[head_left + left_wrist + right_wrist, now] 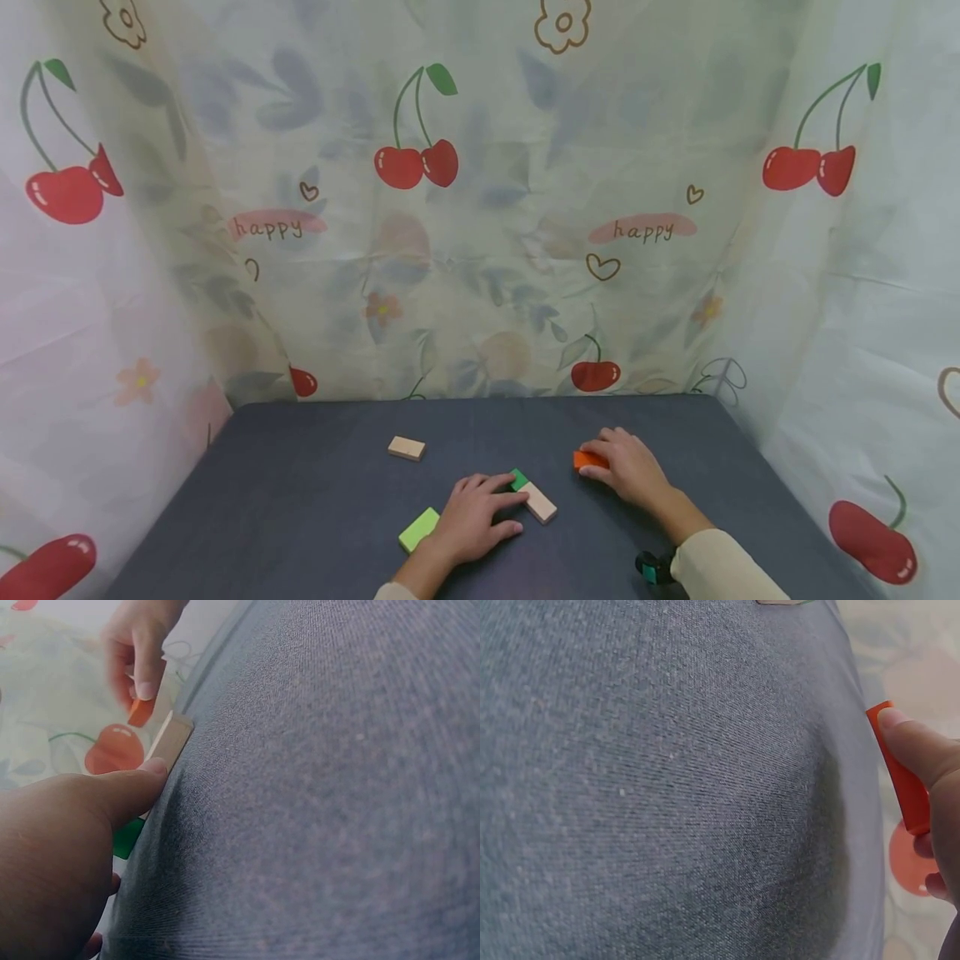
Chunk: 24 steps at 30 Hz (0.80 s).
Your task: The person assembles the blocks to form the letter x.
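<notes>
Within the right grip sits an orange block.

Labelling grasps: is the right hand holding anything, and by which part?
Yes: the right hand holds the orange block, thumb near one end; the hold's other side isn't clear.

A rectangular bright orange block, a deep green flat-sided block and a pale beige oblong wooden block each show one solid colour. The flat rectangular block is lime green, the small wooden block light tan. Fine ribbing and paler flecks pattern the slate-grey fabric-covered tabletop. The off-white printed curtain bears red cherries, brown-outlined hearts, blue-grey leaves and brown "happy" lettering on pink. The cloth sleeve is cream.
</notes>
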Tool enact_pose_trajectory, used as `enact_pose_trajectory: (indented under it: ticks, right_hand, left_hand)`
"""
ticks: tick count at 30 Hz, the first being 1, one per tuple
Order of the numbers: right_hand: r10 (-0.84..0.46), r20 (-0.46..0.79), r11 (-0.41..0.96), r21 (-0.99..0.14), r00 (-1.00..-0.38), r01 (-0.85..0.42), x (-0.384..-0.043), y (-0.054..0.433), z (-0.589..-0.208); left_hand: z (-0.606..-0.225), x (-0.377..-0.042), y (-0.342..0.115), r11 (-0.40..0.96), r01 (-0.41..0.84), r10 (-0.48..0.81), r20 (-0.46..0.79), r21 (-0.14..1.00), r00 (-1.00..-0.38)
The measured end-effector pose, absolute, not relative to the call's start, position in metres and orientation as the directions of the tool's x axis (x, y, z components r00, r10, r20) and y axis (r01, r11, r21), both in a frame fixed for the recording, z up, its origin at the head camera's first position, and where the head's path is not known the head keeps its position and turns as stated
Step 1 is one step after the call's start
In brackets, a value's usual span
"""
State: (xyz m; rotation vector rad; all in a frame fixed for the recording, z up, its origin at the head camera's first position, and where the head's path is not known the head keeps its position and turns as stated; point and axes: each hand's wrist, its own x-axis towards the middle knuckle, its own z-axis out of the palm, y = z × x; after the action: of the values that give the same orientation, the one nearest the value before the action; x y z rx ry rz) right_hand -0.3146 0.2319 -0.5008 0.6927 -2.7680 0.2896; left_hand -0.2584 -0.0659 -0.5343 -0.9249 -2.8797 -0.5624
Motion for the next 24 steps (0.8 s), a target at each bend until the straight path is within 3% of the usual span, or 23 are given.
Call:
enact_pose_trajectory:
  ticks: [10,24]
  right_hand:
    - [-0.411,0.426,0.861,-0.11,-0.806,-0.497,-0.311,0.227,-0.506]
    - [-0.337,0.464,0.873,-0.172,-0.819,-0.457,-0.305,0.219,-0.517]
  left_hand:
    - [-0.534,-0.257,-0.065,0.752,0.57,0.549,0.164,0.332,-0.819]
    - [-0.535,-0.259,-0.065,0.76,0.562,0.542,0.159,0.326,-0.825]
